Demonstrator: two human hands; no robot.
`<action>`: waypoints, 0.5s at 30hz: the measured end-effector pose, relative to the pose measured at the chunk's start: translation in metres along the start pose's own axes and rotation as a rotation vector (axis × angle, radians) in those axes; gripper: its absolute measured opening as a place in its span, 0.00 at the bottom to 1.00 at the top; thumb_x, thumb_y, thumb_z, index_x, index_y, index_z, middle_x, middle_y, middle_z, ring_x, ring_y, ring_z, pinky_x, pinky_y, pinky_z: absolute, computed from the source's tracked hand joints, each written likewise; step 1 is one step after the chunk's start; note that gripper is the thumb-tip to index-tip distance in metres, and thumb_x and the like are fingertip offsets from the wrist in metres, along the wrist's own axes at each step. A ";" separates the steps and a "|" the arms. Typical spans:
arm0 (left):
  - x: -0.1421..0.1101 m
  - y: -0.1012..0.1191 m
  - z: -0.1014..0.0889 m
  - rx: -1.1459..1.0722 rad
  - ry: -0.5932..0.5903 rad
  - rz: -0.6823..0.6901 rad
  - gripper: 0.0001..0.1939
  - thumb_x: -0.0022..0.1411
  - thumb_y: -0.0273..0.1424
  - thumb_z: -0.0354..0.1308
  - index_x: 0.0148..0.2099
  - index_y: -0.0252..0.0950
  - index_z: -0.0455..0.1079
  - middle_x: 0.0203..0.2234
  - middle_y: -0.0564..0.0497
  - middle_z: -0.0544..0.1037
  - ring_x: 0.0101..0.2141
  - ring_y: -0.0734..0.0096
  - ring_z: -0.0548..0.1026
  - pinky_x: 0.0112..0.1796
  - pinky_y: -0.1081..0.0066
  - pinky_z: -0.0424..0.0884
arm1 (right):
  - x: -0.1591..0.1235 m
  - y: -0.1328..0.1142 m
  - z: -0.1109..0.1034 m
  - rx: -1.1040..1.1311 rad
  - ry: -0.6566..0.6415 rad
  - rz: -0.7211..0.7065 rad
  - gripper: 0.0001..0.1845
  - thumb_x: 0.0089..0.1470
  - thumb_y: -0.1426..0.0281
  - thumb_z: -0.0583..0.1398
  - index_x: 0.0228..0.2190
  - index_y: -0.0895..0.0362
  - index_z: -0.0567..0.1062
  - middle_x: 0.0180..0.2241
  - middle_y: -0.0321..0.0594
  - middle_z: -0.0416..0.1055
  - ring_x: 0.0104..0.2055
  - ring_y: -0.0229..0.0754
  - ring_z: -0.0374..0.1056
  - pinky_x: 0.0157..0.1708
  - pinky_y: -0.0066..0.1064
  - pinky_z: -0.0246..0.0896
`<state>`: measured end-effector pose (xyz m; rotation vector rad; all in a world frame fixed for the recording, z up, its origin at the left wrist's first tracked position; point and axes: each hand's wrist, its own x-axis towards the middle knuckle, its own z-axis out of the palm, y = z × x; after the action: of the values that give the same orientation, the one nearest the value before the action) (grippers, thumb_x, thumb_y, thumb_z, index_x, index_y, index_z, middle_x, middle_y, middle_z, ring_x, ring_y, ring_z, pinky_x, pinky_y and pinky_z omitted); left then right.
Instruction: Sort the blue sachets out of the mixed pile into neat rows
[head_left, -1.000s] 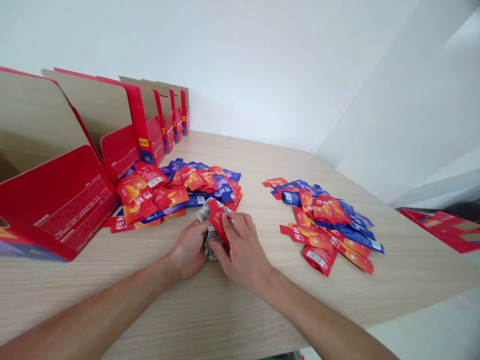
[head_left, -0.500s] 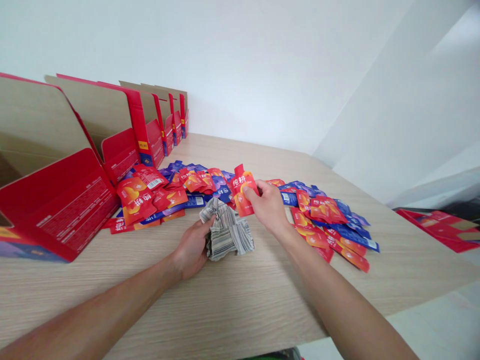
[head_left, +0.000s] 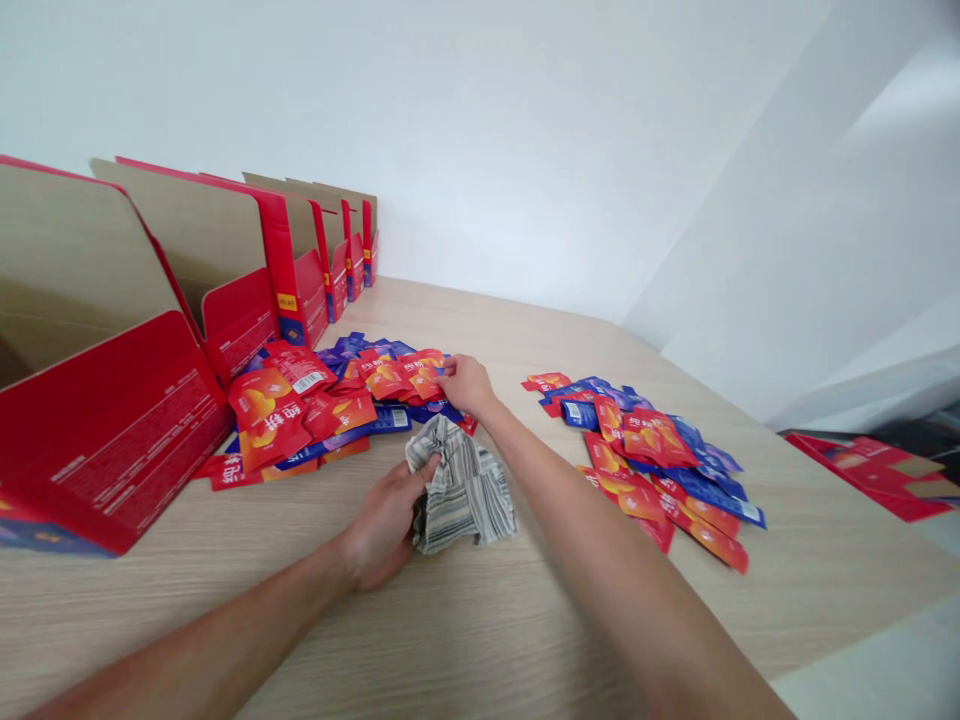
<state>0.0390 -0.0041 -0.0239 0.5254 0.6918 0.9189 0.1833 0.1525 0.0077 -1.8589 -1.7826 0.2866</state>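
My left hand (head_left: 386, 520) grips a crumpled grey-and-white striped cloth (head_left: 461, 495) just above the light wood tabletop. My right hand (head_left: 466, 385) reaches past the cloth to the left pile of flat foil pouches. Its fingers are closed at the edge of a red-orange pouch (head_left: 426, 362) at the right end of that pile; the exact grip is partly hidden. Several red and blue pouches overlap there, among them a large red one (head_left: 268, 418) with orange fruit pictures.
Open red cardboard boxes (head_left: 112, 430) with brown insides stand in a row along the left. A second pile of red and blue pouches (head_left: 656, 440) lies right of my forearm. Farther right is a red container (head_left: 862, 470), beyond the table (head_left: 540, 330) edge.
My right hand has moved left and away from me, carrying the red pouch from above the cloth to the left pile. My left hand still holds the cloth in nearly the same place.
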 end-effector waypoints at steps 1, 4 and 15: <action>0.000 0.000 0.000 -0.002 -0.001 -0.003 0.13 0.65 0.32 0.67 0.51 0.37 0.76 0.37 0.47 0.86 0.41 0.59 0.85 0.41 0.66 0.82 | -0.004 0.002 -0.003 -0.042 -0.002 -0.025 0.14 0.58 0.74 0.65 0.46 0.61 0.81 0.47 0.50 0.81 0.51 0.48 0.77 0.52 0.33 0.67; 0.000 0.001 0.001 -0.001 0.037 -0.013 0.11 0.67 0.30 0.65 0.51 0.36 0.76 0.36 0.46 0.86 0.40 0.60 0.85 0.41 0.67 0.82 | -0.017 0.016 -0.022 -0.156 -0.005 -0.095 0.19 0.61 0.69 0.65 0.53 0.60 0.79 0.54 0.50 0.78 0.57 0.47 0.73 0.57 0.32 0.62; -0.001 -0.001 0.010 0.059 0.087 0.002 0.07 0.69 0.26 0.61 0.48 0.34 0.77 0.35 0.47 0.85 0.37 0.63 0.85 0.38 0.70 0.82 | -0.050 0.161 -0.148 -0.676 -0.005 0.276 0.22 0.65 0.65 0.61 0.51 0.72 0.79 0.45 0.72 0.78 0.50 0.62 0.78 0.46 0.42 0.68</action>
<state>0.0460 -0.0066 -0.0173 0.5409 0.7991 0.9293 0.3909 0.0729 0.0371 -2.5723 -1.7522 -0.2532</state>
